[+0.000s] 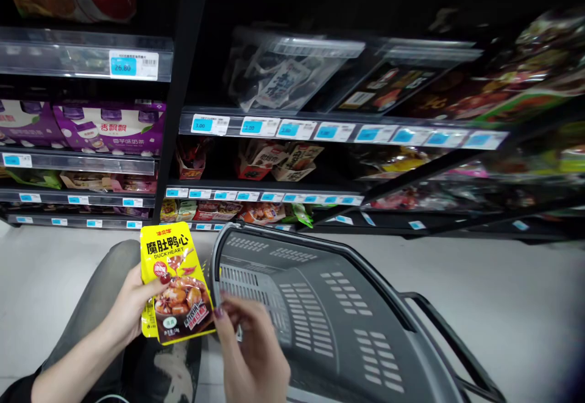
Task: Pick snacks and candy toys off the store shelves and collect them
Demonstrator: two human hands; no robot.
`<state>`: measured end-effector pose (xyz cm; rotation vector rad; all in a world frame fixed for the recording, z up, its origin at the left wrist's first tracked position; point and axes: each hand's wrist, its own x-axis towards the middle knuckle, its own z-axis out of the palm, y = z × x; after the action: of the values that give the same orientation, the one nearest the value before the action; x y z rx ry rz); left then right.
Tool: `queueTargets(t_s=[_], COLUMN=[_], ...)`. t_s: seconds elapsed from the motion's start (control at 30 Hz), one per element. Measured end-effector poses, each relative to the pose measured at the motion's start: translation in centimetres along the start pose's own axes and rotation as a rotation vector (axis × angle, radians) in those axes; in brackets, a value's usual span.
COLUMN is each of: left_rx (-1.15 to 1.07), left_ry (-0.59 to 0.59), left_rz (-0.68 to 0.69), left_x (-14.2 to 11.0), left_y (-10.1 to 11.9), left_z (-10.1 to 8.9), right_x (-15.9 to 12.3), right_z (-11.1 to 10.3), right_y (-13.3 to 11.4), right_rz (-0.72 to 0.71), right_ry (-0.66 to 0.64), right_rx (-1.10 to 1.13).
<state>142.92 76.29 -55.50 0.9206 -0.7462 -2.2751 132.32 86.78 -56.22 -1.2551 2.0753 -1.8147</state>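
Note:
A yellow snack packet [180,281] printed "DUCKHEART", with a picture of food in a bowl, is held upright by my left hand [130,305]. The left thumb presses on its front while the other fingers are behind it. Another yellow edge shows behind the packet at lower left, perhaps a second packet. My right hand [251,342] is beside the packet's lower right corner, thumb and fingers curled together. Whether it touches the packet or pinches something small, I cannot tell. A grey plastic shopping basket [361,281] with slotted walls stands right behind the right hand.
Dark store shelves [265,186] with price tags run across the back. Purple drink packs [109,128] stand at left; small snack boxes [260,159] sit in the middle. Blurred bagged goods [525,86] fill the right. Pale floor [493,293] lies beyond the basket; my knee [91,305] is at lower left.

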Motion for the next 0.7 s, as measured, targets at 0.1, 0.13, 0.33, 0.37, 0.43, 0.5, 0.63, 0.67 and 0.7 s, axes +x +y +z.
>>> queueTargets(t_s=[0.1, 0.13, 0.33, 0.37, 0.43, 0.5, 0.63, 0.67, 0.7], left_rx=[0.004, 0.009, 0.017, 0.018, 0.021, 0.025, 0.042, 0.050, 0.057], left_ry=[-0.037, -0.041, -0.037, -0.037, -0.028, -0.014, -0.006, -0.007, -0.010], left_rz=[-0.019, -0.022, -0.032, -0.031, -0.025, -0.011, 0.024, 0.034, 0.043], left_x=[0.2, 0.2, 0.2, 0.2, 0.2, 0.3, 0.5, 0.5, 0.5], left_y=[-0.3, -0.3, -0.3, -0.3, -0.4, -0.4, -0.5, -0.5, -0.5], left_z=[0.1, 0.2, 0.4, 0.3, 0.2, 0.1, 0.0, 0.1, 0.2], right_x=[0.1, 0.0, 0.1, 0.1, 0.0, -0.3, -1.2, -1.4, -1.5], right_z=[-1.0, -1.0, -0.5, -0.5, -0.3, -0.2, 0.6, 1.0, 1.4], right_y=[1.5, 1.7, 1.1, 1.1, 1.2, 1.1, -0.2, -0.6, -0.9], right_rz=[0.409, 0.496, 0.638, 0.627, 0.548, 0.350, -0.239, -0.309, -0.328], right_ry=[-0.144, -0.214, -0.217, -0.230, -0.239, -0.104, 0.161, 0.113, 0.047], right_rx=[0.230, 0.309, 0.387, 0.372, 0.275, 0.006, -0.549, -0.581, -0.585])
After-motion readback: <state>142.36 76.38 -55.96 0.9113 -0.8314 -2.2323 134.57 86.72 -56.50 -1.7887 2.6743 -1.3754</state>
